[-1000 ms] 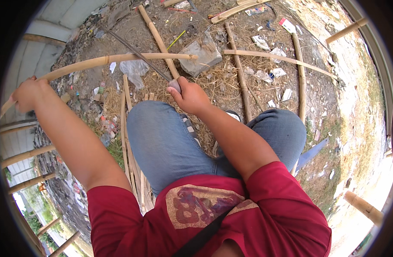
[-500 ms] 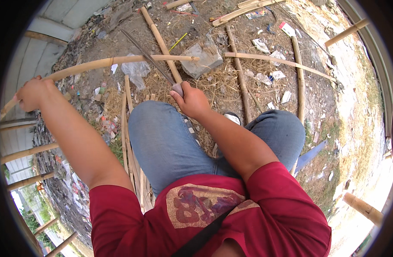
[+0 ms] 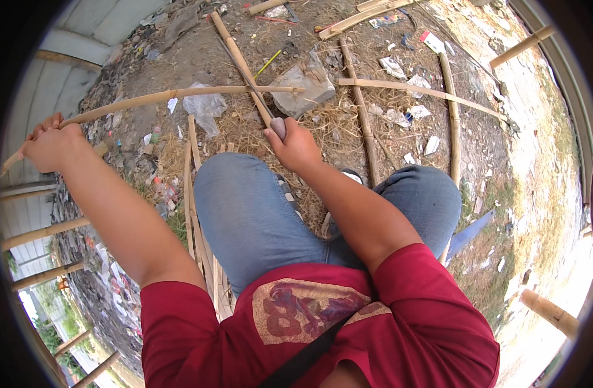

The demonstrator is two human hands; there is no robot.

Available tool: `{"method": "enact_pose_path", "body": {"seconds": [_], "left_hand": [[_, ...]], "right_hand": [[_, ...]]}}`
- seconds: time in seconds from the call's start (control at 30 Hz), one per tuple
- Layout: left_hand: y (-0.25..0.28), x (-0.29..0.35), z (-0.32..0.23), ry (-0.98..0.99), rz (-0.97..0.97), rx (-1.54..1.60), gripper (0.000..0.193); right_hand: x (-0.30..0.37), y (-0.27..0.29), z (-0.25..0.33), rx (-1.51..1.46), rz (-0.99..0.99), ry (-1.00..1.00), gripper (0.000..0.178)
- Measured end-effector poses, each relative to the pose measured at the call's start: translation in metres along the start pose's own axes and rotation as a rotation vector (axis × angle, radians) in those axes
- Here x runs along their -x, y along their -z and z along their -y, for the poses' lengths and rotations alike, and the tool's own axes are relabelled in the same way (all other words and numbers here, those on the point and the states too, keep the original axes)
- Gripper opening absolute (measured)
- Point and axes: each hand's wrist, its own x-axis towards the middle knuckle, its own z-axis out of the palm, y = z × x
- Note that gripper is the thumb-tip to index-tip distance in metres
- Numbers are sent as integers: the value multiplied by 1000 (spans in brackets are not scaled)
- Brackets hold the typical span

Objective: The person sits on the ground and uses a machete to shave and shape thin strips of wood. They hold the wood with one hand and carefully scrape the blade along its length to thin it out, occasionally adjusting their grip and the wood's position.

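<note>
My left hand [image 3: 53,143] is closed around the left end of a long split bamboo strip [image 3: 151,99]. The strip runs to the right across a bamboo pole [image 3: 234,46] on the ground, its far end by a grey block [image 3: 303,88]. In front of my knees, my right hand [image 3: 296,145] grips the handle of a machete [image 3: 265,106]. The long dark blade points up and left, crossing the strip and lying close along the pole. Whether the blade touches the strip I cannot tell.
More split bamboo strips [image 3: 190,187] lie beside my left knee. Right of the block, another strip [image 3: 422,92] crosses two bamboo poles. A blue saw blade [image 3: 471,234] lies by my right thigh. Litter, dry shavings and a clear plastic bag [image 3: 204,107] cover the ground.
My right hand has moved slightly right, turning the machete blade so it lies nearer the pole. My left hand has shifted a little on the strip, its fingers now showing on top.
</note>
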Motion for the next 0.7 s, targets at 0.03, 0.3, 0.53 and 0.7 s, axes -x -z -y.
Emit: {"method": "enact_pose_path", "body": {"seconds": [0.03, 0.3, 0.53, 0.7], "left_hand": [[0, -2, -1, 5, 24, 10, 38], [7, -12, 0, 78, 198, 122, 43], [8, -21, 0, 109, 245, 193, 47], [-3, -13, -16, 142, 387, 201, 39]], "right_hand": [[-2, 5, 15, 21, 40, 86, 43], [-15, -22, -103, 63, -120, -365, 34], [-2, -15, -10, -1, -20, -45, 28], [4, -6, 36, -8, 108, 205, 28]]}}
